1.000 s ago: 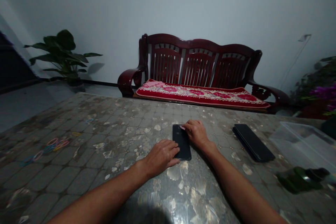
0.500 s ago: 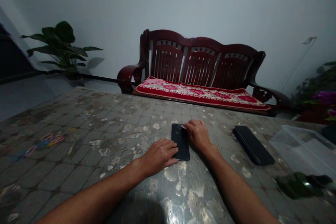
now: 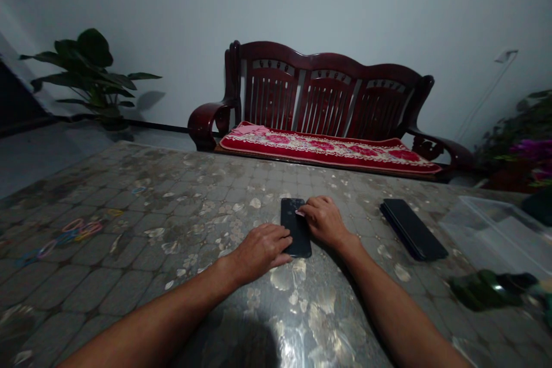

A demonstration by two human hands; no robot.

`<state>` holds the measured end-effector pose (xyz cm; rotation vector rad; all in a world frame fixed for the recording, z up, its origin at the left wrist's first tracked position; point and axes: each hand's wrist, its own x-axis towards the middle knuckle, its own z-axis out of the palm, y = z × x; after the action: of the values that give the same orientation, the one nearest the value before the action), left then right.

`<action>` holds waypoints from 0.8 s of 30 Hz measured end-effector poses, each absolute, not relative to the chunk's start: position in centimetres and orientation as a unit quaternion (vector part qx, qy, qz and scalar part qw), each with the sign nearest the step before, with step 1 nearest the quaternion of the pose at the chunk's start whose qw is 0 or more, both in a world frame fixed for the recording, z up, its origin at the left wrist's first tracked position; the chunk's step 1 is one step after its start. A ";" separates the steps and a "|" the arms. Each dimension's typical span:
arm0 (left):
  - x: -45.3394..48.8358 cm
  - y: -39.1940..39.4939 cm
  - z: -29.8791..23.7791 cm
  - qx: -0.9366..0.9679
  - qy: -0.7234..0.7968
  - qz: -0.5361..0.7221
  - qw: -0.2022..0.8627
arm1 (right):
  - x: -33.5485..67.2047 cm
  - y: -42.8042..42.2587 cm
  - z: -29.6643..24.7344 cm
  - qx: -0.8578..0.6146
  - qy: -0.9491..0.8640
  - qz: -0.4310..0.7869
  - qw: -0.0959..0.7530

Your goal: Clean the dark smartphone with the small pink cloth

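A black smartphone (image 3: pixel 296 234) lies flat on the patterned tabletop, its long side pointing away from me. My left hand (image 3: pixel 266 247) holds the phone at its left edge, with the fingertips on the surface and the thumb by the near corner. At the upper right of the phone, my right hand (image 3: pixel 321 219) has its fingers closed in a pinch. A small whitish piece (image 3: pixel 299 213) shows at those fingertips, against the phone; its material is too small to make out. Both forearms reach in from the near edge.
To the right lie a dark phone-case-like wallet (image 3: pixel 414 229), a clear plastic box (image 3: pixel 487 221) and a green bottle (image 3: pixel 485 289). Coloured rings (image 3: pixel 81 230) are scattered at left. Beyond the table (image 3: pixel 172 184) stands a wooden bench (image 3: pixel 328 98), with a potted plant (image 3: pixel 95 69) to its left.
The whitish piece and the right fingertips have shifted slightly nearer along the phone. The left hand keeps its place on the phone. The whole view has tilted a little.
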<state>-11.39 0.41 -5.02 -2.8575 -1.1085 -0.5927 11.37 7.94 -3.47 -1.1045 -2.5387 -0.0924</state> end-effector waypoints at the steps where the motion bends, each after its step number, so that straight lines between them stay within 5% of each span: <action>1: -11.4 0.5 -5.0 -0.916 -0.355 -0.189 0.009 | 11.2 8.1 -3.5 -0.410 -0.893 -0.037 0.184; 8: -11.7 1.3 -5.2 -0.916 -0.342 -0.209 0.008 | 9.8 9.9 -3.5 -0.485 -0.855 -0.052 0.178; 18: -11.8 1.5 -5.1 -0.915 -0.346 -0.205 0.004 | 10.5 8.1 -3.5 -0.364 -0.911 -0.033 0.192; 24: -11.8 1.7 -5.3 -0.916 -0.336 -0.220 0.021 | 9.5 9.4 -3.2 -0.477 -0.854 -0.066 0.199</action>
<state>-11.83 1.67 -5.34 -2.8385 -1.0417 -0.6822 9.53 9.42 -3.16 -1.3340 -2.3870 -0.1857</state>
